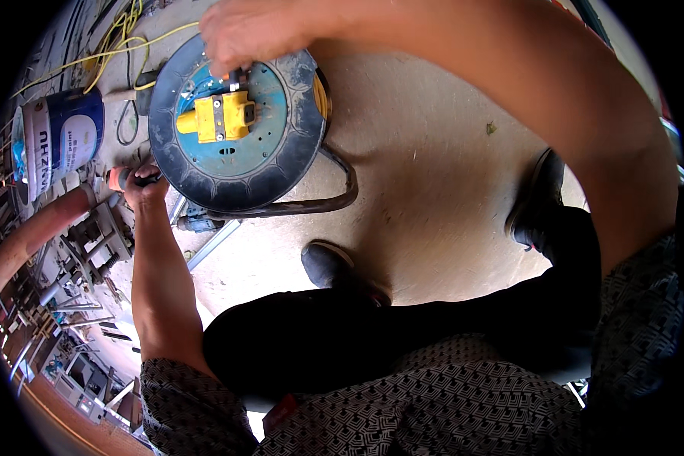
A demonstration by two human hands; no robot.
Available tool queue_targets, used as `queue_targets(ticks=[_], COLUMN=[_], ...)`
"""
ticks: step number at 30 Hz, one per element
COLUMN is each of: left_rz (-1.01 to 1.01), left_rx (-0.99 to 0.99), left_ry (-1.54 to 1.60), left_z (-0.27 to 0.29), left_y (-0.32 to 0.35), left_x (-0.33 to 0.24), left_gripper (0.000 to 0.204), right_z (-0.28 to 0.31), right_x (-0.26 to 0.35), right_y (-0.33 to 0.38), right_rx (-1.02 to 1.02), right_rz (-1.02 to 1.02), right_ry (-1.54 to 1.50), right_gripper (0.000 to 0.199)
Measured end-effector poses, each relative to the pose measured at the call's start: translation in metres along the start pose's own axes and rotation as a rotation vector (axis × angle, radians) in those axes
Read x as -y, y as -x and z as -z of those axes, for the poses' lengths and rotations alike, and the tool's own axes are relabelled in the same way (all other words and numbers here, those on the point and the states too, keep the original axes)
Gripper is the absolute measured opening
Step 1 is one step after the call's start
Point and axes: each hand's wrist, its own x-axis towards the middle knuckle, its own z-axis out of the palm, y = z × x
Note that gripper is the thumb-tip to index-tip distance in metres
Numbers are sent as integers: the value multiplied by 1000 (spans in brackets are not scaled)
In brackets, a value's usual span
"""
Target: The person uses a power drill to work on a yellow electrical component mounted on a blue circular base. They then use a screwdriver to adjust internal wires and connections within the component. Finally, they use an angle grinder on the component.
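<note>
A cable reel (163, 144) with a black rim and a teal disc stands on the floor ahead of me. A yellow socket box (224, 118) is fixed to its disc, and yellow cable (322, 99) shows at its right side. My right hand (243, 34) reaches over the top of the reel with its fingers curled, close to a small dark fitting (235, 79). What those fingers hold, if anything, is hidden. Beside the reel's lower left, my left hand (144, 186) is closed around an orange and black tool (117, 178), mostly covered by the hand.
A white and blue paint bucket (64, 137) stands at the left. Yellow cord (121, 45) lies loose at the upper left. The reel's dark tubular stand (349, 182) sticks out to the right. Metal parts (99, 243) crowd the left side. My shoes (327, 262) rest on the floor.
</note>
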Motion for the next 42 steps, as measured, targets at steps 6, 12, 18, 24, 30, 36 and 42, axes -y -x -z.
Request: queue_targets(ticks=[6,12,18,24,30,36,42], left_rz=[116,51,108,84,101,80,60], left_rx=[70,90,109,95,88,70,68], left_ry=[10,-9,14,14,28,-5,-57], left_z=[-15,2,-2,-2,-7,-17,-30], left_y=[-39,-12,-26,-25,-24,-20,-30], left_x=[31,23,36,36,39,47,52], left_gripper=[29,28,19,23,22,25,31], right_z=[57,14,-1,-11,-16,-17,-19], right_x=[-21,66,121,135,138,139,138], right_y=[58,72,85,74,69,66,51], right_rx=[56,1,-177,-174,-198,-209,-209], right_rz=[-69,-258,-517,-628,-681,-706,-724], right_ry=[47,-97,-86,28,65,46,33], right_gripper=[10,18,22,16,13,15,16])
